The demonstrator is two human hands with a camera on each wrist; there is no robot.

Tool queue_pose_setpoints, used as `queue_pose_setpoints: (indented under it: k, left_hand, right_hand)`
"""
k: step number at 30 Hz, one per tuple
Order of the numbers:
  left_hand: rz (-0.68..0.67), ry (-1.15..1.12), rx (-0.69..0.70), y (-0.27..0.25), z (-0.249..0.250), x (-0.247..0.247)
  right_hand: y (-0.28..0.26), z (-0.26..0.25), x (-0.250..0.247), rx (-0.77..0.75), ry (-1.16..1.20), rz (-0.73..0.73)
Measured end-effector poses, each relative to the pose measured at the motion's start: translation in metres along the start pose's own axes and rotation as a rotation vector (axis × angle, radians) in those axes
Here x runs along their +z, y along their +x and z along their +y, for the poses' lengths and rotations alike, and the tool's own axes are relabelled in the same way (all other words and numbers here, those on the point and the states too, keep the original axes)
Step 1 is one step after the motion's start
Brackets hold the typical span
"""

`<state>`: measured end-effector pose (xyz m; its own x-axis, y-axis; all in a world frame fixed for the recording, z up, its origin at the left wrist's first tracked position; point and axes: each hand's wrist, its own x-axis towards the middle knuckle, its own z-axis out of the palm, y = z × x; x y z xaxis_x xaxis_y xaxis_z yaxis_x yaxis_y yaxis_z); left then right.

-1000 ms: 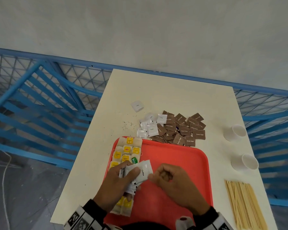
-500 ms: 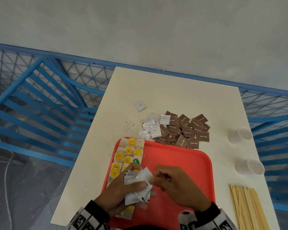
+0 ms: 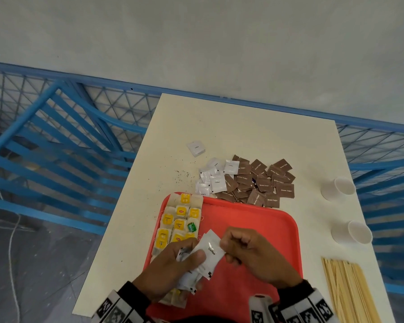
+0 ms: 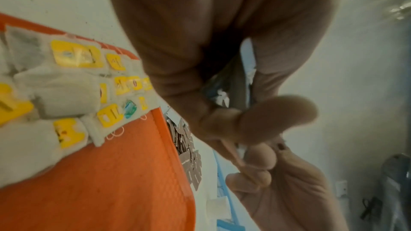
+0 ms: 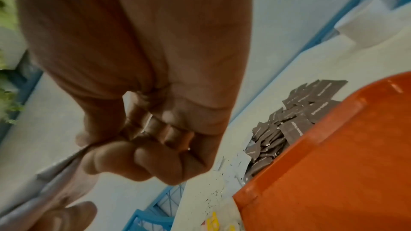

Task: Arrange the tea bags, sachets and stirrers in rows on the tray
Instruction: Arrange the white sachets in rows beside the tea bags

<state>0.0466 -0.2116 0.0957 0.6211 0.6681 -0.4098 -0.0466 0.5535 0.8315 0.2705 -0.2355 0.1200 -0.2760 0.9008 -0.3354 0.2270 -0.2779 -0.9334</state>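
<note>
Cream bench [image 3: 254, 136] against grey wall, red tray [image 3: 254, 220] at near edge. Left hand [image 3: 173, 269] gripping stack of white coffee sachets [image 3: 209, 252] above tray; right hand [image 3: 254, 255] pinching top sachet's edge. Tea bags [image 3: 180, 217] rowed along tray's left side. Step: peeling off one sachet. Next: laying it flat beside tea bags.

My left hand [image 3: 173, 266] curls round a white sachet stack [image 3: 201, 262], thumb on top; my right hand [image 3: 254, 255] pinches the top sachet's edge, fingers curled.

Right hand [image 5: 142, 147] with curled fingers [image 5: 155, 162] pinching a white sachet [image 5: 44, 178], brown sachets [image 5: 295, 122] beside orange tray [image 5: 333, 173]
</note>
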Motion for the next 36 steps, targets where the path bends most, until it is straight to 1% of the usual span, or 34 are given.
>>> queue_pose_setpoints:
  k: [3, 6, 8, 10, 13, 16, 18, 21, 23, 27, 30, 34, 35, 36]
  left_hand:
    - [0.043, 0.121, 0.061, -0.001, 0.003, -0.002]
    - [0.102, 0.109, 0.076, 0.001, 0.002, -0.001]
    - [0.115, 0.08, 0.084, 0.003, -0.001, 0.0]
    - [0.12, 0.13, 0.104, 0.004, -0.003, 0.003]
    - [0.081, 0.265, 0.134, 0.003, -0.005, 0.008]
    - [0.095, 0.278, 0.107, -0.001, -0.008, 0.004]
    - [0.115, 0.26, 0.079, -0.003, -0.007, 0.0]
    - [0.121, 0.296, 0.076, -0.002, -0.001, -0.004]
    - [0.104, 0.348, 0.101, 0.0, 0.003, -0.004]
    - [0.061, 0.324, 0.1, 0.001, 0.007, -0.001]
    - [0.028, 0.335, 0.105, -0.001, 0.007, -0.003]
    - [0.093, 0.337, 0.13, -0.001, 0.004, -0.007]
    - [0.117, 0.341, 0.136, -0.001, 0.003, -0.007]
    - [0.137, 0.362, 0.151, -0.001, 0.003, -0.007]
  right_hand:
    - [0.001, 0.0, 0.002, -0.025, -0.045, 0.056]
    - [0.001, -0.003, 0.003, -0.048, 0.013, 0.115]
    - [0.001, -0.004, 0.007, -0.04, 0.087, 0.122]
    - [0.002, -0.006, 0.013, -0.012, 0.124, 0.134]
    - [0.005, -0.003, 0.014, 0.054, 0.1, 0.247]
    - [0.007, 0.0, 0.003, 0.106, 0.193, 0.363]
    - [0.007, -0.001, 0.0, 0.1, 0.219, 0.361]
    - [0.01, -0.003, 0.002, 0.088, 0.198, 0.275]
    - [0.012, -0.005, 0.004, 0.078, 0.183, 0.239]
    - [0.015, -0.008, 0.011, 0.02, 0.107, 0.224]
    - [0.017, -0.01, 0.012, 0.034, 0.141, 0.277]
    - [0.017, -0.003, 0.005, 0.069, 0.215, 0.44]
    - [0.016, -0.001, 0.004, 0.068, 0.201, 0.44]
    - [0.014, -0.002, 0.004, 0.074, 0.157, 0.401]
